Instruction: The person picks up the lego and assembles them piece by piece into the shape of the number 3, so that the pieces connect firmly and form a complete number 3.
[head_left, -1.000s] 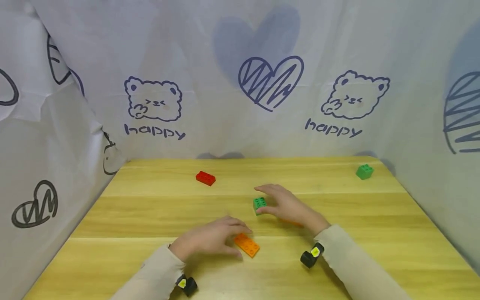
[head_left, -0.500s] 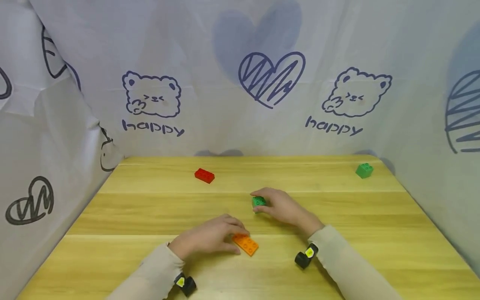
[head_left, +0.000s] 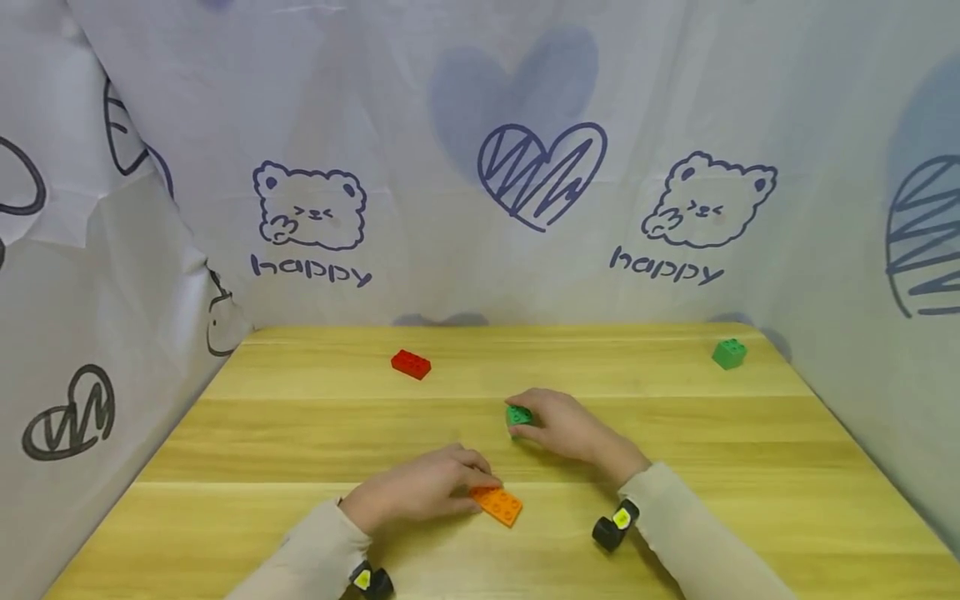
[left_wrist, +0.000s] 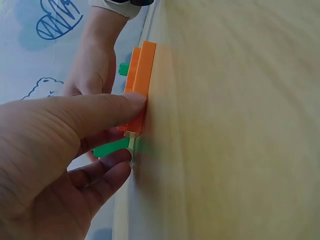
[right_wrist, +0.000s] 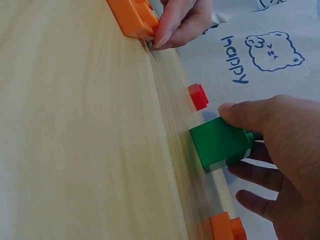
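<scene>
The left hand (head_left: 420,490) pinches the orange brick (head_left: 502,506) at one end; the right hand (head_left: 572,427), farther forward, holds the green brick (head_left: 518,415) between thumb and fingers. Toward the back of the table (head_left: 750,467) lie a red brick (head_left: 411,364), left, and a second green brick (head_left: 729,353), right.

"What materials does my feed show?"
"I see smooth plastic: the orange brick (head_left: 498,505) and green brick (right_wrist: 217,142) have a slight sheen, and the red brick (head_left: 411,364) looks plastic too."
"And beneath?"
"I read the tabletop (head_left: 300,437) as smooth, grained wood, softly shiny; the backdrop (head_left: 435,275) as matt, creased cloth; the sleeve (head_left: 693,533) as matt fabric."
</scene>
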